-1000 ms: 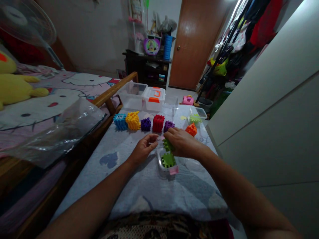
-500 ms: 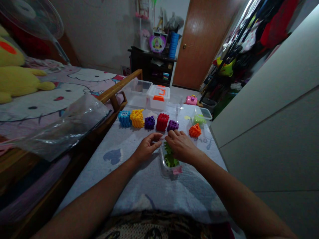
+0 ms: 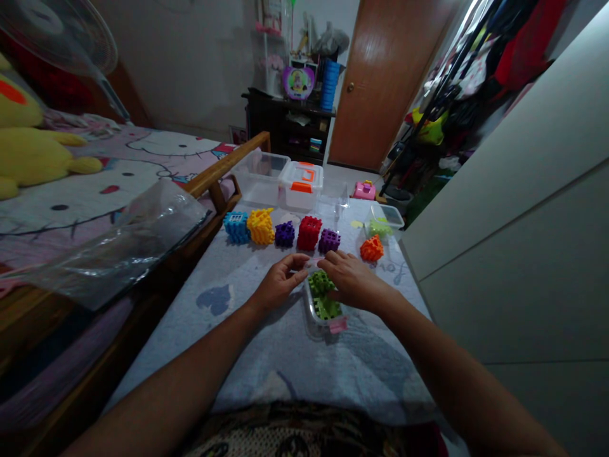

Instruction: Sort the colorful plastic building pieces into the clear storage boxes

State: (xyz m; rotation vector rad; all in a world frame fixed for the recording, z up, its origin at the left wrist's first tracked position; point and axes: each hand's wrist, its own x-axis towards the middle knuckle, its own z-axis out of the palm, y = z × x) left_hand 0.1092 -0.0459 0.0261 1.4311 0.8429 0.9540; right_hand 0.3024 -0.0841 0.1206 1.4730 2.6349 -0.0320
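Note:
A small clear plastic container (image 3: 310, 312) with pink latches stands in front of me on the bed sheet, holding green interlocking toy blocks (image 3: 327, 307). My left hand (image 3: 284, 277) is at its far left corner, thumb and fingers closed about the rim. Across the far right side reaches my right hand (image 3: 351, 280), its fingers bent down onto the far end by a pink latch. Those fingertips partly hide the latch. Beyond my hands stand block shapes in blue (image 3: 236, 227), yellow (image 3: 261, 226), dark purple (image 3: 285, 234), red (image 3: 309, 233) and purple (image 3: 329, 240).
An orange block shape (image 3: 372, 249) sits to the right, near an open clear container (image 3: 387, 216) with light green pieces. Behind the row are a white-lidded box (image 3: 301, 178) and a clear bin (image 3: 261, 171). A wooden rail (image 3: 228, 166) runs along the left; a white cabinet (image 3: 514, 254) borders the right.
My right hand has shifted slightly and lifted off the blocks, so more green pieces show in the container. The left hand stays at the same corner.

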